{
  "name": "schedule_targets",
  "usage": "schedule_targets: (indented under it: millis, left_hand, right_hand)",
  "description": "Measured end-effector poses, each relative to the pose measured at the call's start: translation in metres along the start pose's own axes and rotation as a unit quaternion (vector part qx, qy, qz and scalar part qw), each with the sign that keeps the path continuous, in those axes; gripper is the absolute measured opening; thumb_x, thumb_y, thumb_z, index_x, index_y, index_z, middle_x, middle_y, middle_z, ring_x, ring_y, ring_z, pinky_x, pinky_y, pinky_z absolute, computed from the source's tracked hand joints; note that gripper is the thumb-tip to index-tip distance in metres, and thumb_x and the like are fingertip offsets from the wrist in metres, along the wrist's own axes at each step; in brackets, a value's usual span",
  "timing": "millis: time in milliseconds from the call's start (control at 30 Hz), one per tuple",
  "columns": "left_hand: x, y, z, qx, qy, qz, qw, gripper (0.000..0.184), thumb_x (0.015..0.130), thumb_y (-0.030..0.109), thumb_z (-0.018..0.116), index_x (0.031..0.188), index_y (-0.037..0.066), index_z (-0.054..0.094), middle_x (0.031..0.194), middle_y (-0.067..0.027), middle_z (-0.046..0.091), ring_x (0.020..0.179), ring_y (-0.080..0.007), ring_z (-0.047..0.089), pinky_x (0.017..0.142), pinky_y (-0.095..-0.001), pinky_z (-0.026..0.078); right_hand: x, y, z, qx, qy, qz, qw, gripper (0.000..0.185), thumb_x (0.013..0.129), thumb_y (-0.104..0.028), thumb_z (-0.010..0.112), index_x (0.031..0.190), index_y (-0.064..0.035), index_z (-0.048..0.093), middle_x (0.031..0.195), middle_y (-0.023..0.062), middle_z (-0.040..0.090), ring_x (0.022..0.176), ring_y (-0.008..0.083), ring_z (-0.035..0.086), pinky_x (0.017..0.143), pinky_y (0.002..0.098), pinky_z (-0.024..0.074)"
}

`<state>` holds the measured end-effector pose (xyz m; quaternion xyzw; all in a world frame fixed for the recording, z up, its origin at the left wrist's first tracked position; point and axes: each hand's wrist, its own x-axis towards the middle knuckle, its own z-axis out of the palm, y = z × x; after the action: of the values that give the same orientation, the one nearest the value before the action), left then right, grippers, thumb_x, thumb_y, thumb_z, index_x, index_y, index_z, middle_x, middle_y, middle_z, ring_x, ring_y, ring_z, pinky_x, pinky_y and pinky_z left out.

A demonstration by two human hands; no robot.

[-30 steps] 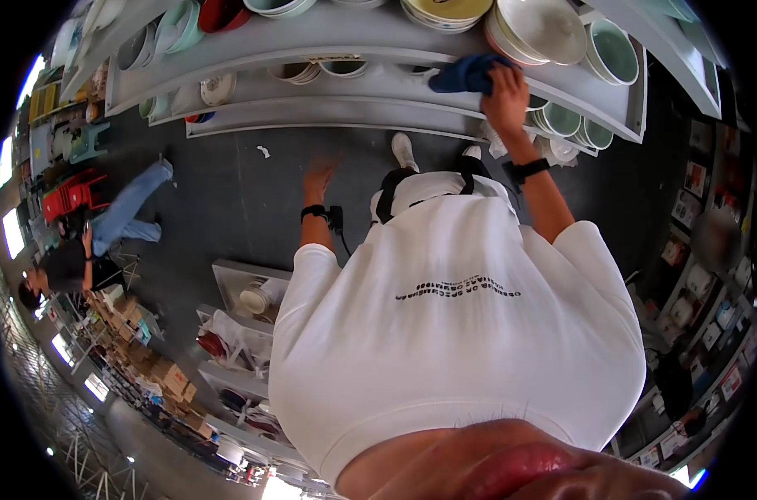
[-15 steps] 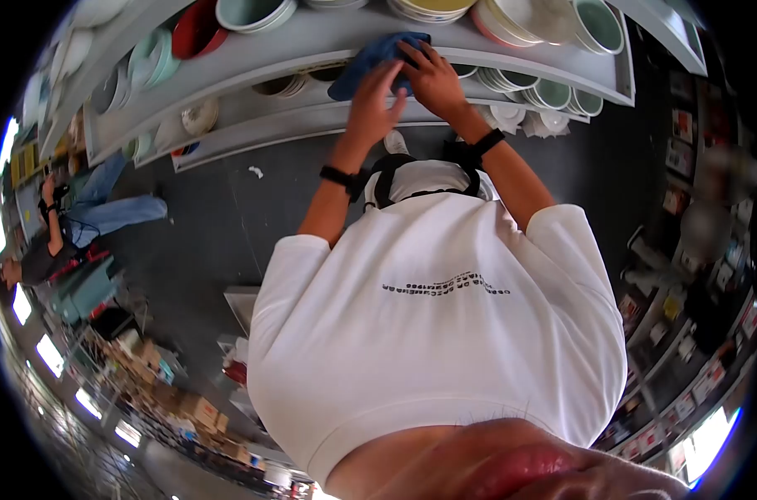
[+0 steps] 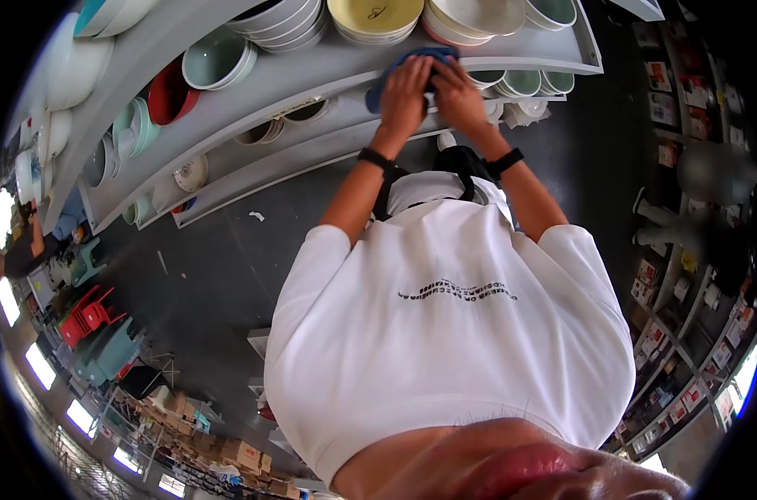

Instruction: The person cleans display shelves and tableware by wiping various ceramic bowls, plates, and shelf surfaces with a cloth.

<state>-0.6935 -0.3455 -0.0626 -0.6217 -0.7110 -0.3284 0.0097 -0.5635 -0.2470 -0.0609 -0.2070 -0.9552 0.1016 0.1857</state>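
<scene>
A dark blue cloth [image 3: 380, 93] is bunched at the front edge of the grey shelf [image 3: 512, 63], just below the stacked yellow bowls [image 3: 376, 15]. My left hand [image 3: 405, 98] lies on the cloth, fingers bent over it. Close beside it, my right hand [image 3: 461, 98] grips the cloth's right part. The fingertips of both hands nearly meet, and part of the cloth is hidden beneath them. White bowls with a pinkish one below [image 3: 477, 18] stand just behind the right hand.
Green bowls [image 3: 218, 58] and a red bowl [image 3: 172, 93] stand farther left on the shelf. Lower tiers hold more bowls [image 3: 522, 82]. Red chairs [image 3: 90, 315] and cardboard boxes [image 3: 242, 454] are at left. Another person's arm [image 3: 35, 237] shows at the far left; stocked racks are right.
My left hand has come up from low at the left and joined my right hand on the cloth. The cloth and right hand have moved left along the shelf edge. The view has shifted.
</scene>
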Motion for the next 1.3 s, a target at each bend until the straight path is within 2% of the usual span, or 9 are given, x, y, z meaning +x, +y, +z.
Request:
schedule_targets:
  millis: [233, 467, 600, 767, 900, 1000, 1100, 1233, 1300]
  left_hand:
    - [-0.040, -0.058, -0.055, 0.160, 0.000, -0.129, 0.979, 0.059, 0.078, 0.006, 0.065, 0.136, 0.006, 0.050, 0.130, -0.0131, 0.055, 0.122, -0.0345, 0.050, 0.107, -0.0460, 0.035]
    - [-0.033, -0.040, -0.033, 0.207, 0.018, -0.172, 0.963, 0.055, 0.080, 0.008, 0.066, 0.133, 0.005, 0.049, 0.129, -0.0120, 0.053, 0.126, -0.0339, 0.046, 0.112, -0.0485, 0.028]
    - [-0.011, -0.010, -0.006, 0.209, 0.000, -0.149, 0.966, 0.062, 0.078, 0.012, 0.069, 0.136, 0.008, 0.048, 0.133, -0.0116, 0.051, 0.129, -0.0331, 0.045, 0.111, -0.0486, 0.028]
    - [0.035, 0.060, 0.061, 0.095, 0.015, -0.026, 0.995, 0.065, 0.075, 0.017, 0.073, 0.135, 0.005, 0.052, 0.137, -0.0113, 0.053, 0.131, -0.0330, 0.046, 0.110, -0.0496, 0.031]
    - [0.078, 0.124, 0.083, -0.139, -0.029, 0.054, 0.988, 0.065, 0.074, 0.021, 0.075, 0.134, 0.006, 0.055, 0.135, -0.0113, 0.056, 0.127, -0.0333, 0.051, 0.108, -0.0477, 0.037]
    - [0.095, 0.151, 0.097, -0.168, -0.069, 0.085, 0.980, 0.067, 0.073, 0.021, 0.076, 0.135, 0.007, 0.055, 0.134, -0.0110, 0.057, 0.124, -0.0337, 0.053, 0.106, -0.0465, 0.041]
    - [0.106, 0.171, 0.081, -0.144, -0.037, 0.076, 0.986, 0.061, 0.073, 0.012, 0.075, 0.132, 0.009, 0.059, 0.135, -0.0123, 0.058, 0.128, -0.0345, 0.052, 0.108, -0.0461, 0.041]
    - [0.109, 0.162, 0.068, -0.071, 0.026, 0.056, 0.996, 0.062, 0.069, 0.002, 0.071, 0.130, 0.013, 0.062, 0.139, -0.0106, 0.054, 0.132, -0.0350, 0.047, 0.111, -0.0474, 0.038]
    - [0.104, 0.156, 0.066, -0.033, 0.022, 0.030, 0.999, 0.063, 0.070, -0.005, 0.064, 0.131, 0.011, 0.061, 0.141, -0.0117, 0.052, 0.133, -0.0364, 0.046, 0.110, -0.0481, 0.038]
  right_hand:
    - [0.042, -0.078, 0.032, 0.119, -0.054, -0.088, 0.988, 0.047, 0.074, -0.006, 0.066, 0.122, -0.0055, 0.062, 0.150, 0.0102, 0.045, 0.142, 0.0373, 0.038, 0.108, 0.0411, 0.0464]
    - [0.027, -0.023, 0.012, 0.191, -0.076, -0.186, 0.961, 0.047, 0.078, -0.007, 0.067, 0.124, -0.0072, 0.059, 0.151, 0.0075, 0.042, 0.140, 0.0266, 0.042, 0.099, 0.0380, 0.0540]
    - [-0.025, 0.056, -0.012, 0.262, -0.119, -0.098, 0.953, 0.037, 0.083, -0.007, 0.060, 0.120, -0.0109, 0.060, 0.123, 0.0117, 0.063, 0.109, 0.0325, 0.064, 0.084, 0.0442, 0.0559]
    - [-0.088, 0.161, -0.031, 0.255, -0.306, 0.046, 0.916, 0.036, 0.086, -0.016, 0.059, 0.121, -0.0063, 0.059, 0.093, 0.0196, 0.069, 0.085, 0.0402, 0.067, 0.077, 0.0514, 0.0533]
    - [-0.130, 0.225, -0.010, 0.219, -0.217, 0.021, 0.951, 0.040, 0.090, -0.023, 0.057, 0.126, -0.0031, 0.057, 0.096, 0.0224, 0.070, 0.088, 0.0401, 0.067, 0.079, 0.0493, 0.0537]
    - [-0.141, 0.236, -0.013, 0.442, -0.112, 0.090, 0.885, 0.045, 0.095, -0.029, 0.055, 0.131, -0.0016, 0.055, 0.117, 0.0233, 0.066, 0.108, 0.0339, 0.065, 0.092, 0.0417, 0.0508]
    - [-0.142, 0.247, 0.022, 0.445, 0.027, -0.067, 0.893, 0.053, 0.086, -0.017, 0.063, 0.136, -0.0041, 0.052, 0.135, 0.0217, 0.057, 0.122, 0.0356, 0.057, 0.104, 0.0436, 0.0439]
    - [-0.082, 0.200, -0.083, 0.303, 0.102, 0.018, 0.947, 0.061, 0.086, -0.007, 0.056, 0.145, -0.0024, 0.042, 0.141, 0.0257, 0.050, 0.130, 0.0418, 0.049, 0.108, 0.0431, 0.0405]
    - [-0.049, 0.176, -0.115, 0.413, 0.132, 0.036, 0.901, 0.060, 0.087, -0.005, 0.054, 0.145, -0.0025, 0.041, 0.141, 0.0260, 0.049, 0.129, 0.0430, 0.048, 0.108, 0.0442, 0.0397]
